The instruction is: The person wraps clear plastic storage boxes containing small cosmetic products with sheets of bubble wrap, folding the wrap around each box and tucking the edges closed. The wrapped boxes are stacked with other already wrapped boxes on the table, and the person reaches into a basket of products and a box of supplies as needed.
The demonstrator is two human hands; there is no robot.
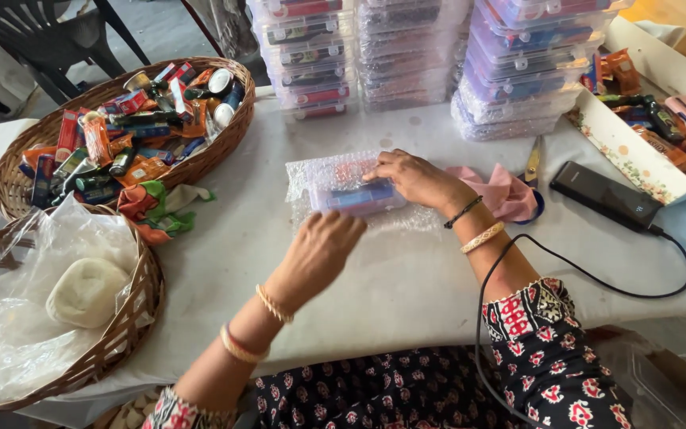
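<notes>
Right hand (414,179) covers the bubble-wrapped box (355,197) — contents blurred; left hand (319,250) near.

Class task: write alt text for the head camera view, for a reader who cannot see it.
Two bare hands wrap a small clear box in bubble wrap on a white table: the right hand presses on the box, the left hand is at its near edge. A basket of small packets sits at left, stacked boxes behind.
</notes>
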